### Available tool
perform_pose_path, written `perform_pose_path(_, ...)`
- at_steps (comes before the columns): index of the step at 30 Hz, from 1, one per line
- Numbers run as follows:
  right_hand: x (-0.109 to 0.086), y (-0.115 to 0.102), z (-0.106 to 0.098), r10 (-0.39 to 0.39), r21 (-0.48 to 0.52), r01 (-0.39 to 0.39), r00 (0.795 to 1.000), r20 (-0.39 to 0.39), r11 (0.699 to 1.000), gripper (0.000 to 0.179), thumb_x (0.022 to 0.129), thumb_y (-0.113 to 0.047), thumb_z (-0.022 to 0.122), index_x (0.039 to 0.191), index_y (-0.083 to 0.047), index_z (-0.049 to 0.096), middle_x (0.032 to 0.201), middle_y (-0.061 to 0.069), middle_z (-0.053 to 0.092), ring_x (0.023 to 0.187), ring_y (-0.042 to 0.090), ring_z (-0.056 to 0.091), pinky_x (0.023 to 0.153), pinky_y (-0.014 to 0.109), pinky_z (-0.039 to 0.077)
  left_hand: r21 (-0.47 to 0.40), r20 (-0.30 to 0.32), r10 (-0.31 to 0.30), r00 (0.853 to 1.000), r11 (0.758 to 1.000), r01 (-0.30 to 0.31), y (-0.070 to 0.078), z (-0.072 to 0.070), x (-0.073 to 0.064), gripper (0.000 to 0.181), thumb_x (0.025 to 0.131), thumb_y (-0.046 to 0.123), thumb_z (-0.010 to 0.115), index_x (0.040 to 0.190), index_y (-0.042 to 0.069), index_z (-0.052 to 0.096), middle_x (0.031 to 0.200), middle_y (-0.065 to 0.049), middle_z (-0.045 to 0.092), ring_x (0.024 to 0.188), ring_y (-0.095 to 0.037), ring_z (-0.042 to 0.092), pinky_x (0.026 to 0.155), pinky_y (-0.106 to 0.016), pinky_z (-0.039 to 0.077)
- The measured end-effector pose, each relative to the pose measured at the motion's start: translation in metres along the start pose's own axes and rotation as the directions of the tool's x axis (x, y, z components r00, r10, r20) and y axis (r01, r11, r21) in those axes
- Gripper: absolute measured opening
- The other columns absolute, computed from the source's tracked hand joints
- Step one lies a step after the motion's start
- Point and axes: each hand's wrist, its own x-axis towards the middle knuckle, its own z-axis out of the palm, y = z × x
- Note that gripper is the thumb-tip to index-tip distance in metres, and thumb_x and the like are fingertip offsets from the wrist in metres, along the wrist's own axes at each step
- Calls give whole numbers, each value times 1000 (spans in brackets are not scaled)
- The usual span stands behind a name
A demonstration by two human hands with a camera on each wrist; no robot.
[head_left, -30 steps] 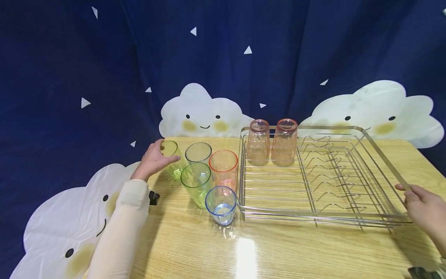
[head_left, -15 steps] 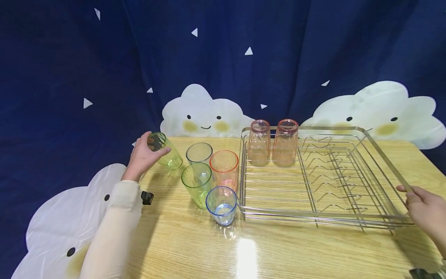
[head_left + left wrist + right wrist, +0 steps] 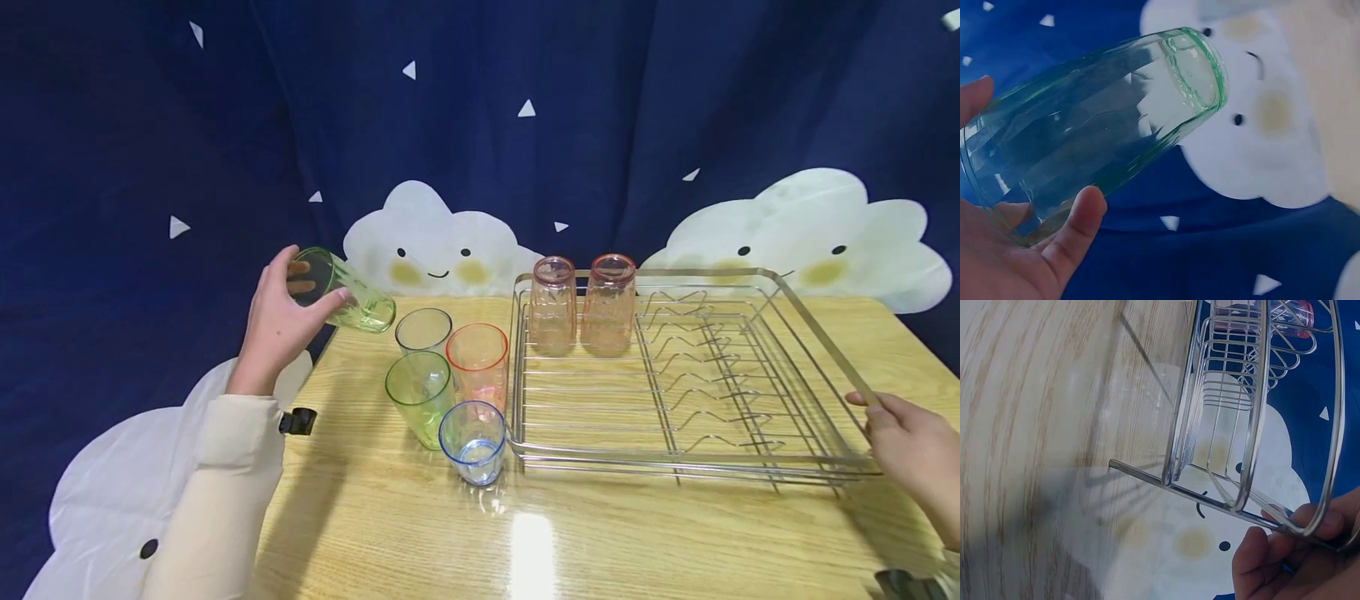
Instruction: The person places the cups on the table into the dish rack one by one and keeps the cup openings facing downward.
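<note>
My left hand [image 3: 279,325] grips a clear green glass [image 3: 358,302] near its rim, thumb on one side and fingers on the other. The glass is tilted almost onto its side above the table's back left edge, its base to the right; the left wrist view shows the whole green glass [image 3: 1104,119]. My right hand [image 3: 911,446] pinches the right front corner of a metal wire dish rack [image 3: 821,333], and the right wrist view shows the fingers [image 3: 1260,550] at the rack's rim. Two pink glasses [image 3: 553,312] stand upside down in the rack's back left.
Left of the rack, several glasses stand upright on the wooden table [image 3: 420,533]: a green one [image 3: 420,408], a dark-rimmed one [image 3: 423,329], a red-rimmed one [image 3: 480,367] and a blue one [image 3: 474,446]. A dark blue curtain [image 3: 480,108] with clouds hangs behind.
My left hand has lifted the green glass from beside the other glasses, moving up and left while tipping it over further. The right hand stays on the rack's corner.
</note>
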Motion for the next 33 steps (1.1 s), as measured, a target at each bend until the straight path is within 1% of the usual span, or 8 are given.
perform_pose_path(8,0,2,3,-6,3,6,1000,-26,1000,53,106,-17,14,135,17,42,69,10,48,48,12,34,43,28,32,-41,-38,155,987,987,-157,38,-5,-23,87,83,35,77,155,19,30,143,-15,47,126,-33,54,100,-52,48)
perform_pose_path(14,4,13,10,40,31,-39,999,-37,999,56,107,-23,11,144,8,40,69,8,47,49,14,35,44,31,33,-67,-63,268,961,960,-272,62,-6,-39,84,81,25,79,153,21,34,137,-10,52,123,-23,54,90,-27,48)
perform_pose_path(15,5,18,13,44,18,-43,998,-47,999,56,107,-26,10,148,-2,41,67,6,46,49,14,35,44,33,34,-76,-67,280,958,956,-285,65,-6,-42,84,81,23,79,153,22,34,136,-9,52,123,-22,55,87,-23,47)
perform_pose_path(17,8,26,17,50,23,-49,997,-53,999,57,107,-29,8,150,-5,39,67,6,46,48,14,35,44,34,35,-104,-76,307,949,944,-313,71,-7,-48,85,80,20,79,152,22,35,136,-7,52,122,-21,56,83,-18,46)
perform_pose_path(18,10,28,18,43,22,-42,998,-44,999,61,107,-29,7,150,3,36,68,7,46,48,15,35,43,34,35,-119,-83,320,944,937,-328,73,-7,-51,85,79,18,79,152,22,36,136,-7,52,121,-20,57,82,-16,47)
perform_pose_path(22,16,39,23,47,23,-46,998,-44,999,64,107,-32,7,150,7,33,68,7,47,48,15,36,43,35,36,-170,-118,384,916,901,-399,79,-6,-63,85,76,12,80,151,21,39,136,-7,54,117,-16,59,80,-14,48)
perform_pose_path(26,20,45,25,46,9,-45,998,-38,999,65,106,-33,6,150,7,33,67,6,46,48,15,36,43,35,37,-209,-148,458,877,852,-480,82,-3,-73,87,73,9,79,150,17,40,136,-12,54,114,-14,60,77,-13,49)
perform_pose_path(33,19,42,24,42,32,-41,998,-42,999,63,107,-32,8,147,7,37,67,5,45,48,14,37,43,34,36,-277,-126,537,834,788,-550,87,6,-88,91,70,5,78,150,7,37,134,-16,52,117,-19,60,75,-18,52)
